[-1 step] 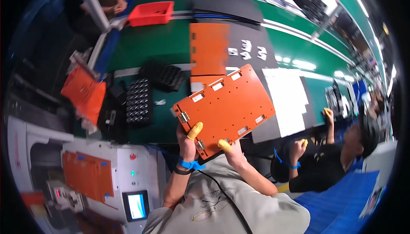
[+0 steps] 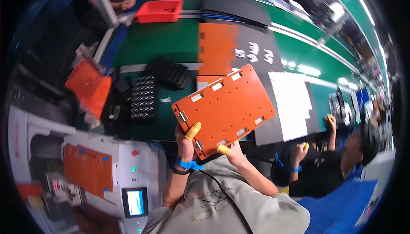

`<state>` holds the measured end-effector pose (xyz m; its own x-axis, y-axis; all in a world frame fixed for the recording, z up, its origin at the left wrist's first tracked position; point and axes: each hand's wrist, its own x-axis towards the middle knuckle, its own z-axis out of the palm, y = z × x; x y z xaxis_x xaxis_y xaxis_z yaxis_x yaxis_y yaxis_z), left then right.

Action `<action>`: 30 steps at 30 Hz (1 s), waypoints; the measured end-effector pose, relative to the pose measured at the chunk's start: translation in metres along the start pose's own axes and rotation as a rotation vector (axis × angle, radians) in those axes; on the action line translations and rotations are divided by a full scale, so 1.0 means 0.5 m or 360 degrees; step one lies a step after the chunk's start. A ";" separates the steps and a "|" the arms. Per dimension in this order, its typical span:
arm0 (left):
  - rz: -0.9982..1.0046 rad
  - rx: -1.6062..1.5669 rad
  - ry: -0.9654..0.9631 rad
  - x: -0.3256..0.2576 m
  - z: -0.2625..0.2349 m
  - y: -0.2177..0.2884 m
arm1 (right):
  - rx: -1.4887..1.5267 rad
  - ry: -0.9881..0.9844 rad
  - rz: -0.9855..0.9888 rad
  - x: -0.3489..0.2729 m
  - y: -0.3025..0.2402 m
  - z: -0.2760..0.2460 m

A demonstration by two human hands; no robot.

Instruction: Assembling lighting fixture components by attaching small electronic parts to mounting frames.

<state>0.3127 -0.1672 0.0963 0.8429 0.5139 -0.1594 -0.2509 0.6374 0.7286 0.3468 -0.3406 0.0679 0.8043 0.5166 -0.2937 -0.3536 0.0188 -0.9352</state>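
An orange hinged plate fixture [image 2: 226,105] is tilted in front of my body, gripped by both hands. It has small holes, several rectangular cut-outs and two metal hinges along its left edge. My left hand [image 2: 185,144] clasps the lower left edge, its thumb in a yellow finger cot lying between the hinges. At the lower edge, my right hand [image 2: 234,152] pinches the plate, its thumb also in a yellow cot. The fingers beneath the plate are hidden. A blue wrist strap [image 2: 190,164] circles my left wrist.
Beyond the plate, another orange plate [image 2: 218,48] lies on the green bench. Black trays [image 2: 144,98] and a red bin [image 2: 160,11] stand left; white sheets [image 2: 290,105] lie right. A machine with a screen [image 2: 136,202] is at lower left. A co-worker [image 2: 324,161] sits at right.
The bench and the things on it have shifted slightly rightward in the picture. The orange plate fixture stays in both my hands at nearly the same tilt.
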 end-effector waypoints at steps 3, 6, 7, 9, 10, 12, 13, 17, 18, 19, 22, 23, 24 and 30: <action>0.0165 0.0045 0.0256 -0.065 -0.097 0.109 | -0.0459 -0.1363 -0.0139 0.061 -0.032 0.018; 0.0277 0.0313 0.0252 -0.115 -0.204 0.183 | 0.0236 -0.1113 0.0134 0.148 0.066 -0.074; 0.0259 0.0290 0.0200 -0.135 -0.224 0.216 | 0.0236 -0.0827 0.0265 0.184 0.092 -0.101; 0.0268 0.0343 0.0231 -0.211 -0.265 0.272 | 0.0955 -0.0789 0.0661 0.185 -0.016 0.024; 0.0256 0.0382 0.0267 -0.241 -0.286 0.286 | 0.0909 -0.1136 0.0590 0.174 -0.054 0.090; 0.0190 0.0431 0.0365 -0.299 -0.321 0.307 | 0.0315 -0.1111 0.0369 0.186 -0.019 0.141; 0.0193 0.0401 0.0424 -0.328 -0.336 0.317 | 0.0335 -0.1068 0.0556 0.209 0.027 0.143; 0.0354 0.0122 0.0518 -0.415 -0.407 0.334 | 0.0543 -0.1048 0.0934 0.143 0.015 0.281; 0.0517 -0.0399 0.0366 -0.433 -0.377 0.347 | 0.0551 -0.1033 0.0954 0.138 0.012 0.297; 0.0471 -0.0430 0.0433 -0.444 -0.437 0.349 | 0.0559 -0.1037 0.0983 0.127 0.007 0.314; 0.0425 -0.0664 0.0946 -0.430 -0.657 0.254 | 0.0613 -0.1074 0.0955 0.083 -0.016 0.389; 0.0730 -0.0106 0.1157 -0.394 -0.632 0.248 | 0.0781 -0.0935 0.0950 0.091 -0.011 0.391; 0.1052 0.0477 0.1369 -0.379 -0.594 0.251 | 0.0776 -0.0910 0.0863 0.095 -0.001 0.394; 0.0810 0.0063 0.2009 -0.264 -0.647 0.272 | 0.1020 -0.0834 0.0629 0.080 -0.037 0.426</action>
<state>0.0133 0.0374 0.0011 -0.3489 0.8696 -0.3493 -0.3687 0.2152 0.9043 0.2836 -0.1380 0.1155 0.3044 0.9056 -0.2953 -0.8798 0.1486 -0.4515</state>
